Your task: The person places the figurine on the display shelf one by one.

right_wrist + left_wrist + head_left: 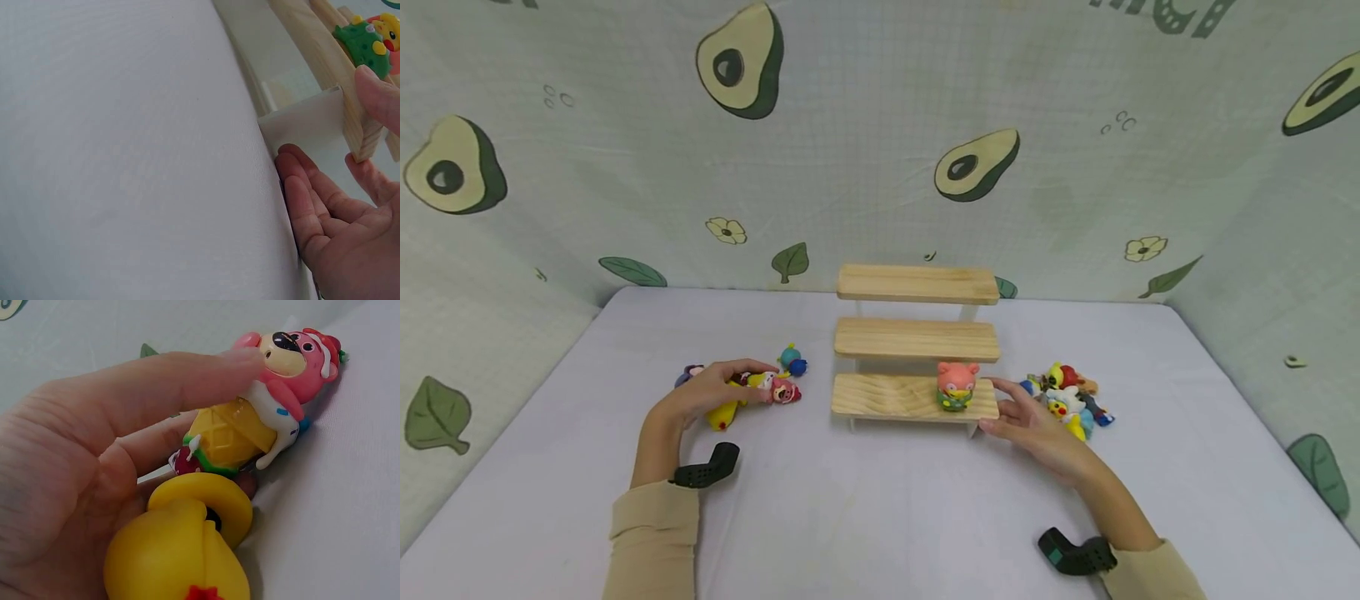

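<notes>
A three-tier wooden display stand (880, 396) stands mid-table. On its bottom board, near the right end, a figurine with a pink eared head and green body (956, 387) is upright. My right hand (1037, 433) holds that board's right end, thumb (380, 94) at the front edge and index finger (370, 178) at the far corner; the other fingers are loosely bent below. My left hand (703, 393) pinches a pink bear figurine on an ice-cream cone (250, 419) among the left-hand toys, thumb across its front. A yellow figurine (175, 550) lies against it, under the palm.
A blue figurine (792, 360) lies beyond my left fingertips. Several colourful figurines (1067, 400) are heaped just right of my right hand. White cloth (850, 517) covers the table, and an avocado-print curtain (880, 167) encloses the back and sides.
</notes>
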`<state>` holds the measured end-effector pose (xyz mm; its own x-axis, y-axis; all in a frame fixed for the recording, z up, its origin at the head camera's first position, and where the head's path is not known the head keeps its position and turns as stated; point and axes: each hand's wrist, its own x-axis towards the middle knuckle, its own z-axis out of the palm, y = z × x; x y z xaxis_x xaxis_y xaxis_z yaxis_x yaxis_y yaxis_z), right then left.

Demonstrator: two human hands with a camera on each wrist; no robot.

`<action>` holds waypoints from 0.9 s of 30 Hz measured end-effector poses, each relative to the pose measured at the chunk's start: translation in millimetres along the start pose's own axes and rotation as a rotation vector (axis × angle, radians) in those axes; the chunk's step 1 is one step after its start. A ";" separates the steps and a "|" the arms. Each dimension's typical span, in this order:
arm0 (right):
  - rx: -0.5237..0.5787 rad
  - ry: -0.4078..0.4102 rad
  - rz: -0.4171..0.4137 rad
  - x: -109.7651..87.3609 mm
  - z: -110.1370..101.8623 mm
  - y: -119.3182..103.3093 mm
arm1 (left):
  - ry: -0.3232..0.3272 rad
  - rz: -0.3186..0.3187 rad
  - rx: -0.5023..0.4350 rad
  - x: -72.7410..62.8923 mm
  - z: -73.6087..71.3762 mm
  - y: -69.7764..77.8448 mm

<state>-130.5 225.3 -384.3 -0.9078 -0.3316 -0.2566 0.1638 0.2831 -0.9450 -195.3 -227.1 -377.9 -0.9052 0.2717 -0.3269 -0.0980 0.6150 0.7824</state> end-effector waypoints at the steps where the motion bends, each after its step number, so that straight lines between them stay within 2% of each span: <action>1: 0.000 0.000 0.001 0.1 0.1 -0.2 | -0.001 -0.005 0.005 0.1 -0.3 -0.2; 4: -0.002 -0.001 0.001 0.3 0.5 -1.0 | 0.000 -0.011 0.021 0.3 -1.0 0.0; 19: -0.006 0.005 0.002 0.1 0.5 -1.9 | 0.024 0.053 0.051 2.8 1.8 2.0; 27: -0.010 -0.010 -0.008 -2.1 -0.3 -2.3 | 0.058 0.028 0.018 0.6 1.1 5.0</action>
<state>-129.0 225.6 -381.5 -0.9053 -0.3425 -0.2511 0.1525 0.2897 -0.9449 -195.8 -223.1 -374.7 -0.9299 0.2463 -0.2730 -0.0649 0.6209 0.7812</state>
